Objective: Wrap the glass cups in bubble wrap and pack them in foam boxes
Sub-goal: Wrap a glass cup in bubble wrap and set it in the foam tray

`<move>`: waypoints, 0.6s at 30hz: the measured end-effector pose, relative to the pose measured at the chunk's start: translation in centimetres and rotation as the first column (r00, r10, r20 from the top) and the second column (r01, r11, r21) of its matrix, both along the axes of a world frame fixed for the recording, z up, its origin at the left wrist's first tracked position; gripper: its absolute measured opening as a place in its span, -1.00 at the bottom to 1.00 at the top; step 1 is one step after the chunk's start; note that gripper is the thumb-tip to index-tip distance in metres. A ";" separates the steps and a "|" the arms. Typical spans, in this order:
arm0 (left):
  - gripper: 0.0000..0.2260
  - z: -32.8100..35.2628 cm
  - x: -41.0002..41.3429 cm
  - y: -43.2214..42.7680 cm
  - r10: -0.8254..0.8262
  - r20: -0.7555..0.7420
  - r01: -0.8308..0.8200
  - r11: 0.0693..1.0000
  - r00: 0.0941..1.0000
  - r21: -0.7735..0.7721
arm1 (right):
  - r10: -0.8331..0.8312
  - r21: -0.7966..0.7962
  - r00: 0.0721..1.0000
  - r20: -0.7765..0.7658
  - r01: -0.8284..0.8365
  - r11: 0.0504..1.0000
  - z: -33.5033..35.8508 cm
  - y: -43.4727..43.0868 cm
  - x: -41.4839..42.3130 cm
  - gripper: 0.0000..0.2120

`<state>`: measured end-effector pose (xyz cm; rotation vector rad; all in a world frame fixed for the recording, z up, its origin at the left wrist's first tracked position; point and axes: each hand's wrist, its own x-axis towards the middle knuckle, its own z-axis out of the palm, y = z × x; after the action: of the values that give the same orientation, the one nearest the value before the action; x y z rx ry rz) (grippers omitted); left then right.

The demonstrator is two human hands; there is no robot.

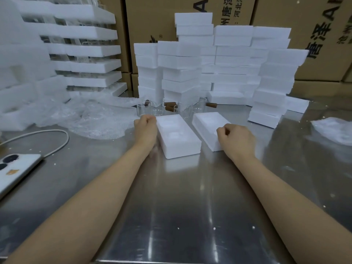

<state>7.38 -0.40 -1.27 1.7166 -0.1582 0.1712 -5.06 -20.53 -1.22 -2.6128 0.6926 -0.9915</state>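
Two open white foam box halves lie side by side on the steel table: the left half (178,135) with moulded hollows facing up, the right half (208,128) angled beside it. My left hand (145,128) is curled into a fist against the left side of the left half, holding nothing. My right hand (236,139) is also a fist, resting at the near right corner of the right half. Behind them stand several clear glass cups (150,109) with brown cork stoppers (170,106). Crumpled bubble wrap (95,119) lies to the left.
Stacks of closed foam boxes (234,69) fill the back, with cardboard cartons (304,35) behind them. More foam trays (89,50) rise at the far left. A phone (15,172) on a white cable (53,147) lies at the left edge. A plastic scrap (333,130) sits right.
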 end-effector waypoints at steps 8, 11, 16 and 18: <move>-0.78 -0.1 -0.3 0.2 -0.126 -0.022 0.126 0.992 0.992 0.010 | 0.210 -0.172 0.971 -0.118 -0.228 0.958 0.5 0.2 0.1 -0.63; -0.76 0.1 0.0 0.5 -0.132 -0.072 0.131 0.991 0.989 -0.015 | 0.274 -0.276 0.957 -0.098 -0.291 0.916 0.5 0.2 -0.1 -0.62; -0.77 0.6 0.8 1.8 -0.130 -0.151 0.108 0.984 0.980 -0.144 | 0.566 -0.386 0.819 -0.091 -0.553 0.738 0.8 0.9 -0.5 -0.61; -0.77 0.8 1.2 2.3 -0.183 -0.192 0.157 0.977 0.964 -0.142 | 0.626 -0.333 0.770 -0.123 -0.626 0.705 0.8 1.1 -0.5 -0.62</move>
<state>8.55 1.93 -0.49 1.5749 -0.1395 -0.1204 -5.57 -19.43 -0.45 -2.8072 -0.4402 -0.9416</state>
